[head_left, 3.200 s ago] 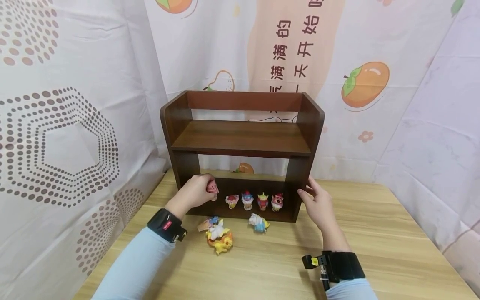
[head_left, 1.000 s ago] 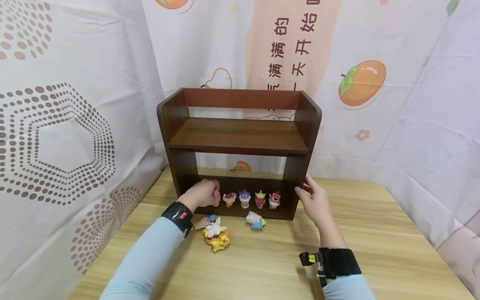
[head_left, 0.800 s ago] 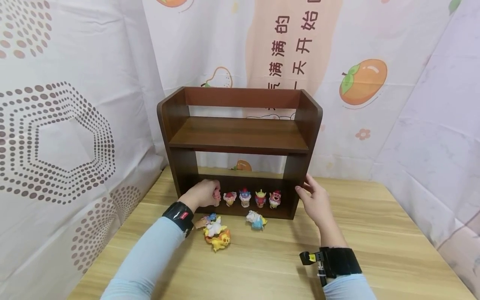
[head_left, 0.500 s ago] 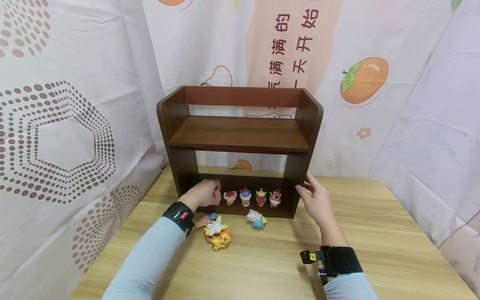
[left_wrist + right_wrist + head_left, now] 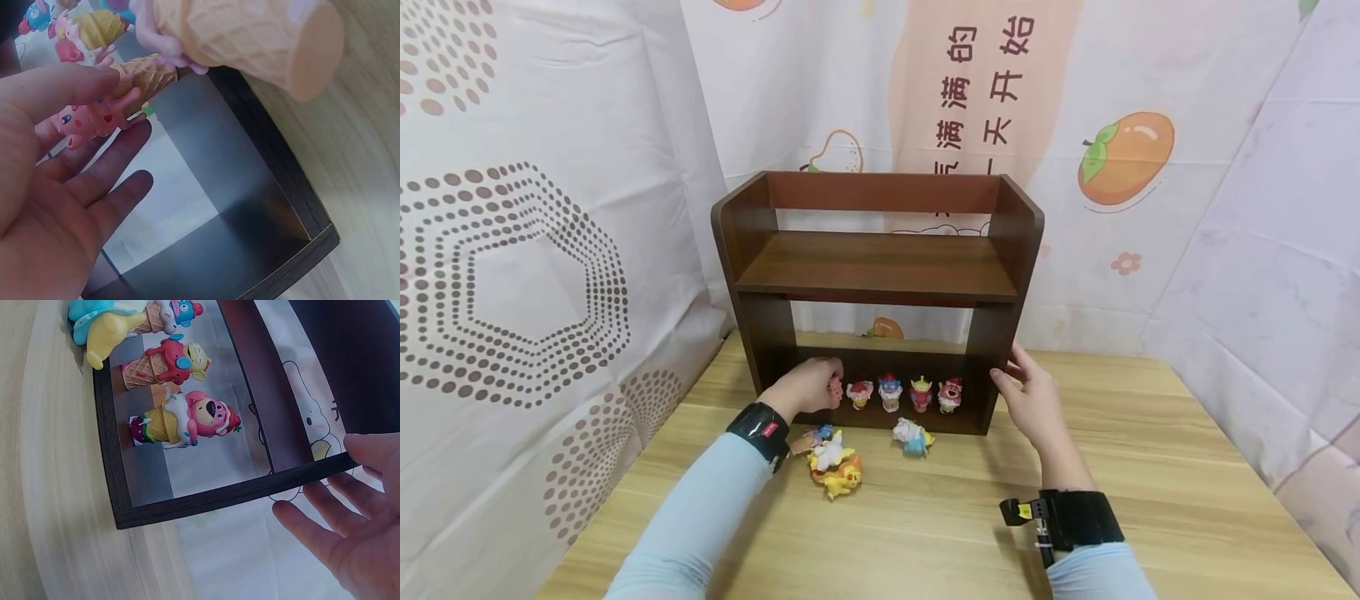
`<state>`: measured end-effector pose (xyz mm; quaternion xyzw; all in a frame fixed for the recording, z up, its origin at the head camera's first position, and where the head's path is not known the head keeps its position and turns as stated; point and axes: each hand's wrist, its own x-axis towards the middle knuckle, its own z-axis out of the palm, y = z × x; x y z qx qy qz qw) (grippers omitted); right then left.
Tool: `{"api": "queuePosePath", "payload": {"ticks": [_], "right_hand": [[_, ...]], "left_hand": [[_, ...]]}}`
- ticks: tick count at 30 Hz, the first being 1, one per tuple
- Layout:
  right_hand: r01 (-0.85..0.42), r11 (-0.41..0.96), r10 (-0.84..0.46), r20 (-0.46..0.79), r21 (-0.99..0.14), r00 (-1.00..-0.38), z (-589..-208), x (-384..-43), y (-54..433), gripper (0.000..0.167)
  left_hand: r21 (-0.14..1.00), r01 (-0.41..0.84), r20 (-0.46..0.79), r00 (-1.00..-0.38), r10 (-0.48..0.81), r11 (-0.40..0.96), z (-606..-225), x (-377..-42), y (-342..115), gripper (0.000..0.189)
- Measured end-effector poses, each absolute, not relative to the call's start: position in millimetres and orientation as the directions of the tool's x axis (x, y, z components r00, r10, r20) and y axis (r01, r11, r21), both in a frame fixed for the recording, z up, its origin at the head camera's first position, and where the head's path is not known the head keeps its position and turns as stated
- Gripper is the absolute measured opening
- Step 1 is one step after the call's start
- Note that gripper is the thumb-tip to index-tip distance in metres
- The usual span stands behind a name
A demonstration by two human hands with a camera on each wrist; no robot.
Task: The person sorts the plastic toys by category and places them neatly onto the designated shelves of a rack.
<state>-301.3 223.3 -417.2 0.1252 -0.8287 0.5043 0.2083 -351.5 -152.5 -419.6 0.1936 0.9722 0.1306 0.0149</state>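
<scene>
At the left end of the bottom board of a dark brown wooden shelf [image 5: 880, 267], my left hand [image 5: 805, 388] pinches a small pink figurine [image 5: 94, 122] with an ice-cream-cone base. The thumb and fingers cover part of it. To its right, several cone-based figurines stand in a row: a red-and-pink one [image 5: 860, 394], a blue one [image 5: 891, 392], a red one with a yellow-green head [image 5: 921, 394] and a pink bear [image 5: 203, 415]. My right hand [image 5: 1033, 400] touches the right side panel, thumb at the front edge, extended fingers along the outside.
On the wooden table [image 5: 940, 533] before the shelf lie more figurines: one with a tan cone [image 5: 250, 37], a white-and-yellow one [image 5: 831, 452], a yellow-and-orange one [image 5: 842, 478] and a white-and-blue one [image 5: 913, 438]. Printed cloth [image 5: 1112, 267] hangs behind.
Since the earliest frame, my left hand has moved right and lowered the pink figurine beside the row. Over the last second it has barely moved. My right hand stays at the side panel.
</scene>
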Motion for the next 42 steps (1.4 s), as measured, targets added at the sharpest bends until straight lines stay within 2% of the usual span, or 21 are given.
{"api": "queuePosePath", "payload": {"ticks": [8,20,31,42], "right_hand": [[-0.430,0.440,-0.005,0.476,-0.789,-0.879,-418.7,-301.0,223.8,0.052],[-0.419,0.450,0.009,0.473,-0.789,-0.881,-416.0,-299.3,222.9,0.053],[-0.414,0.452,0.015,0.471,-0.790,-0.882,-415.6,-299.5,222.2,0.053],[-0.409,0.467,0.021,0.472,-0.784,-0.881,-416.1,-299.1,222.5,0.054]], "left_hand": [[0.269,0.379,0.023,-0.922,0.387,0.886,-418.2,-350.1,-151.0,0.030],[0.250,0.359,0.009,-0.930,0.368,0.900,-416.1,-349.7,-151.8,0.044],[0.284,0.386,0.035,-0.919,0.393,0.878,-418.5,-351.4,-151.8,0.028],[0.285,0.370,0.024,-0.925,0.380,0.884,-418.2,-351.1,-151.6,0.027]]}}
